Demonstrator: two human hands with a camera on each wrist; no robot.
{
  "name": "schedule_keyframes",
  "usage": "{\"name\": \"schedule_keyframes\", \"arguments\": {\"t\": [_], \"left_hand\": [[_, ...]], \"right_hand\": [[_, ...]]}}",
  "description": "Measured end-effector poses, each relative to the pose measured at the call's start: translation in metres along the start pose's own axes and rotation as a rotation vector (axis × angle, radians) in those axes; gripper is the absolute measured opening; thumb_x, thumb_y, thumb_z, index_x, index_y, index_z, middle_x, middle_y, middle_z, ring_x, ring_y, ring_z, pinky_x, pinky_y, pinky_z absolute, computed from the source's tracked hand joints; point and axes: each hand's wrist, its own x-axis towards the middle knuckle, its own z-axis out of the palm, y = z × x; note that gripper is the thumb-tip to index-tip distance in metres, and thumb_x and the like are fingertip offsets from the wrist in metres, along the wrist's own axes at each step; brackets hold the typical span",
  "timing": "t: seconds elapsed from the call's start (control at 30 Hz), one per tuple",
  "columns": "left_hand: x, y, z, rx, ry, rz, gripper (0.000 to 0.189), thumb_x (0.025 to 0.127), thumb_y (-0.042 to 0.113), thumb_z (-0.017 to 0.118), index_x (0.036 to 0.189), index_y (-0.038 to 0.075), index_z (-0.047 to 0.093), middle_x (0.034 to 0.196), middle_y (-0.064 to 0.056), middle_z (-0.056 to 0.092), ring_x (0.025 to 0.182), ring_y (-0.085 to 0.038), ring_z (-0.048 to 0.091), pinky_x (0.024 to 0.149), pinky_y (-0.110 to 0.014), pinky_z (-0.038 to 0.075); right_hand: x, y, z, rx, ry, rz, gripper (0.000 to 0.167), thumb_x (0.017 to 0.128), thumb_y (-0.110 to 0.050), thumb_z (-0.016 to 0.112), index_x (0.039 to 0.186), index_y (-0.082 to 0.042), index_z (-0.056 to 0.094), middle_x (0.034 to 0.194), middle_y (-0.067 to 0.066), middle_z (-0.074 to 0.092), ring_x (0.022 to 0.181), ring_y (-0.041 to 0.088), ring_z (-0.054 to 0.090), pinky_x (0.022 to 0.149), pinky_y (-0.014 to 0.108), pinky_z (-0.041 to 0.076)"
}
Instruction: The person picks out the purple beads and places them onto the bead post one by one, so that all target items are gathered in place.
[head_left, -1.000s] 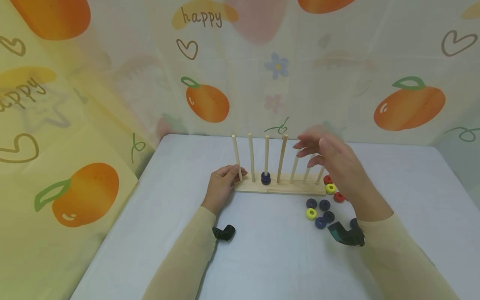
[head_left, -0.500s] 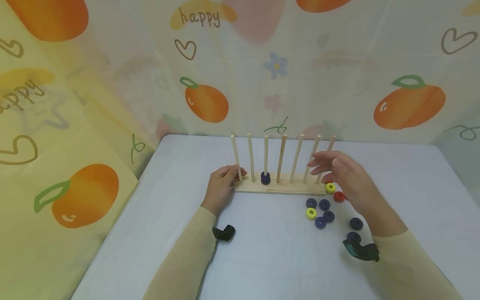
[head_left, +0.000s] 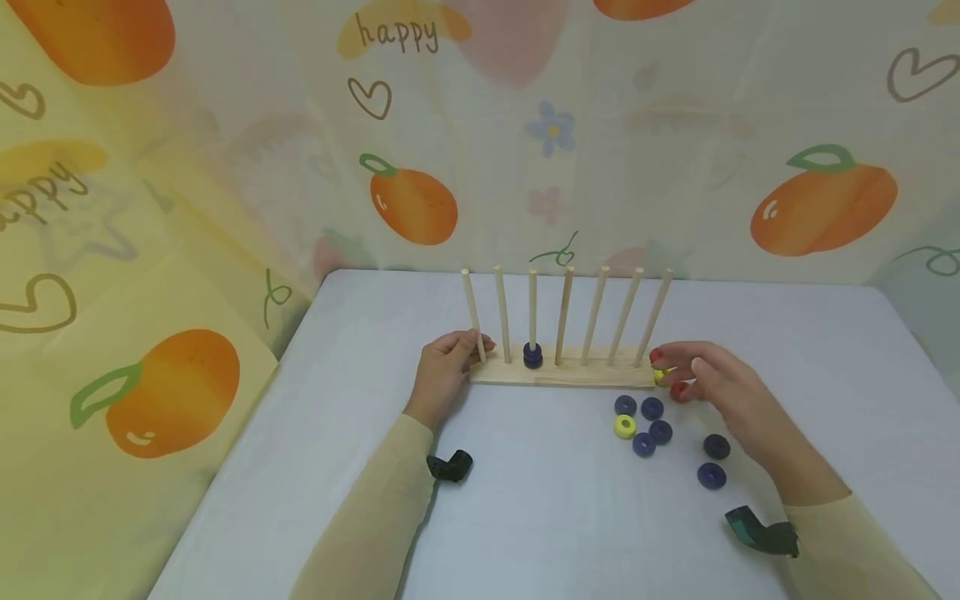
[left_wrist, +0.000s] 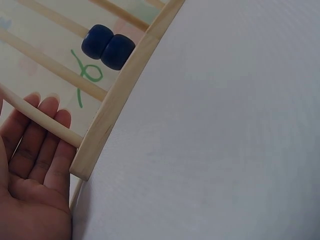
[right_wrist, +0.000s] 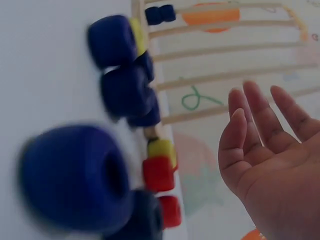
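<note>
White cloth (head_left: 540, 525) covers the bench (head_left: 360, 333); patterned fabric (head_left: 637, 192) hangs behind. My left fingers (head_left: 453, 342) grip the rack's (head_left: 562, 379) end peg (head_left: 472, 308); right of them, two blue beads (head_left: 532, 357) sit stacked on the third peg (head_left: 533, 308). My right fingers (right_wrist: 265, 117), relaxed and parted, hover beside red beads (right_wrist: 158, 174); blue and yellow beads (head_left: 661, 432) lie nearer me.

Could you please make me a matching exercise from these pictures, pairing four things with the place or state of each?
Things:
1. Left hand
2. Right hand
3. Two stacked blue beads
4. Wooden rack

Places and states:
A. On the third peg from the left
B. Holding nothing, near the red beads
C. Has seven pegs
D. At the leftmost peg

Pairs: 1-D, 2-B, 3-A, 4-C
</note>
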Motion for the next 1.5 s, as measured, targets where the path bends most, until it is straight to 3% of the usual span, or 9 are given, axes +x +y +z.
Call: {"name": "schedule_keyframes", "arguments": {"t": [0.23,0.47,0.6,0.73,0.87,1.1,1.27,1.5], "left_hand": [[-0.003,0.001,0.003,-0.001,0.005,-0.016,0.045,0.109,0.049,0.066,0.113,0.007,0.081,0.113,-0.007,0.080,0.116,-0.023,0.073,0.106,-0.043,0.056],[-0.002,0.000,0.003,-0.002,0.004,-0.023,0.046,0.108,0.051,0.067,0.113,0.007,0.081,0.113,-0.007,0.080,0.115,-0.024,0.073,0.105,-0.043,0.057],[-0.001,0.000,0.002,-0.001,0.008,-0.019,0.046,0.108,0.051,0.067,0.113,0.008,0.082,0.113,-0.007,0.080,0.116,-0.024,0.073,0.105,-0.043,0.057],[0.001,-0.001,0.002,-0.002,0.008,-0.013,0.045,0.108,0.050,0.067,0.114,0.007,0.081,0.113,-0.008,0.080,0.116,-0.024,0.073,0.105,-0.043,0.057],[0.001,-0.001,0.001,-0.004,0.005,-0.019,0.045,0.108,0.049,0.068,0.114,0.007,0.081,0.113,-0.008,0.080,0.115,-0.024,0.073,0.105,-0.042,0.057],[0.000,0.000,0.001,0.007,0.009,-0.022,0.044,0.109,0.048,0.067,0.114,0.007,0.081,0.113,-0.008,0.080,0.114,-0.024,0.074,0.106,-0.043,0.056],[0.001,-0.001,0.000,0.011,0.006,-0.019,0.045,0.109,0.049,0.067,0.114,0.007,0.081,0.113,-0.007,0.080,0.114,-0.023,0.074,0.105,-0.042,0.057],[0.002,-0.002,-0.001,-0.012,0.004,-0.019,0.046,0.107,0.050,0.069,0.113,0.006,0.082,0.113,-0.008,0.080,0.114,-0.024,0.074,0.103,-0.041,0.058]], "right_hand": [[-0.024,0.021,-0.016,-0.125,-0.016,0.091,0.035,0.119,-0.011,0.040,0.143,0.005,0.060,0.127,0.014,0.073,0.113,0.015,0.070,0.090,0.021,0.057],[-0.048,0.040,-0.030,-0.230,-0.051,0.214,0.032,0.116,-0.014,0.052,0.143,-0.001,0.063,0.127,0.005,0.075,0.111,0.002,0.067,0.089,0.017,0.054],[-0.055,0.046,-0.033,-0.254,-0.060,0.248,0.030,0.113,-0.012,0.061,0.140,-0.001,0.064,0.128,0.011,0.074,0.114,-0.004,0.064,0.092,0.013,0.049],[-0.057,0.049,-0.031,-0.228,-0.065,0.292,0.036,0.108,-0.015,0.072,0.141,-0.002,0.064,0.134,0.015,0.071,0.114,-0.005,0.063,0.091,0.014,0.052],[-0.059,0.052,-0.032,-0.213,-0.085,0.280,0.042,0.101,-0.012,0.081,0.139,-0.004,0.066,0.136,0.014,0.070,0.117,-0.004,0.063,0.093,0.013,0.052],[-0.060,0.055,-0.037,-0.191,-0.145,0.211,0.045,0.096,-0.003,0.083,0.138,-0.008,0.067,0.137,0.013,0.069,0.123,-0.006,0.059,0.099,0.010,0.046],[-0.060,0.055,-0.039,-0.231,-0.168,0.264,0.045,0.097,-0.005,0.082,0.139,-0.010,0.067,0.139,0.010,0.069,0.123,-0.009,0.057,0.099,0.010,0.045],[-0.061,0.058,-0.034,-0.325,-0.109,0.315,0.040,0.101,-0.019,0.083,0.137,-0.012,0.069,0.140,0.009,0.068,0.120,-0.009,0.056,0.096,0.009,0.044]]}}
